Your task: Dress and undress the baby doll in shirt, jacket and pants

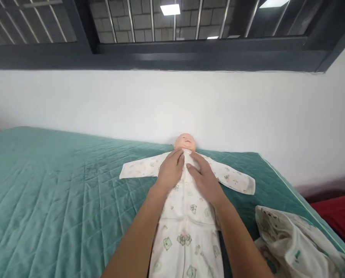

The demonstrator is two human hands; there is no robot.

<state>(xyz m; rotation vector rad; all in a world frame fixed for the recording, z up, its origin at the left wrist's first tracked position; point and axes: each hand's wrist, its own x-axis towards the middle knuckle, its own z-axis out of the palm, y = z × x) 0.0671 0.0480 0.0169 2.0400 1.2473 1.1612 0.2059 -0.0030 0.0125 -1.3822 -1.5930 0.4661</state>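
Note:
A baby doll lies on its back, with its bare head [185, 142] against the wall side. It wears a white baby romper [186, 216] printed with green and brown animals, its sleeves spread out to both sides. On the doll's chest just under the neck rests my left hand [171, 168], fingers stretched over the cloth. My right hand [203, 177] lies on the other side of the front, its thumb and fingers apart on the fabric. Between the two hands runs the front seam. The romper's lower end passes out of view at the bottom.
A quilted green cover [59, 200] spreads under the doll. Crumpled white printed cloth [300, 243] lies at the lower right, near a red item [339, 216]. Behind stands a white wall [117, 104], with a dark-framed barred window [166, 50] above.

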